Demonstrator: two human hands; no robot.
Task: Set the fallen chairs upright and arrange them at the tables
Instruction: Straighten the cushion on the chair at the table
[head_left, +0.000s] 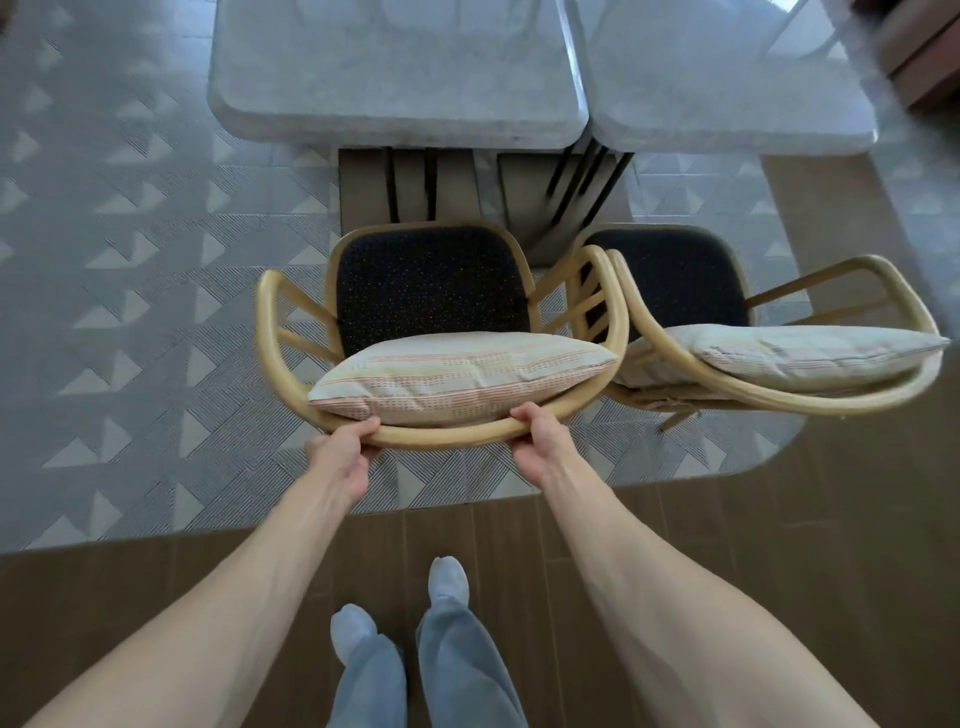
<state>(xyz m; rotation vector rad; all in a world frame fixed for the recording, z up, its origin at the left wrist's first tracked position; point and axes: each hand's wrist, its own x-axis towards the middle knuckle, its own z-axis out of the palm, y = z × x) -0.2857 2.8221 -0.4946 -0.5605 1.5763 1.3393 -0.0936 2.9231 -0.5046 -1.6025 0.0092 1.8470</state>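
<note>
before the left marble bench (400, 111), an upright chair (434, 291) stands beside a second chair (691, 291); left hand (340, 454) and right hand (537, 441) each curl tight around its curved back rail.

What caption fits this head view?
Both hands, left hand and right hand, grip upright chair facing marble table.

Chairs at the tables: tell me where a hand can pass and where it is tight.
Tight: the held chair and the right chair have armrests nearly touching, no gap. Free: patterned floor left of the held chair, and between both seats and the table bases. Left hand and right hand grip its back rail.
</note>
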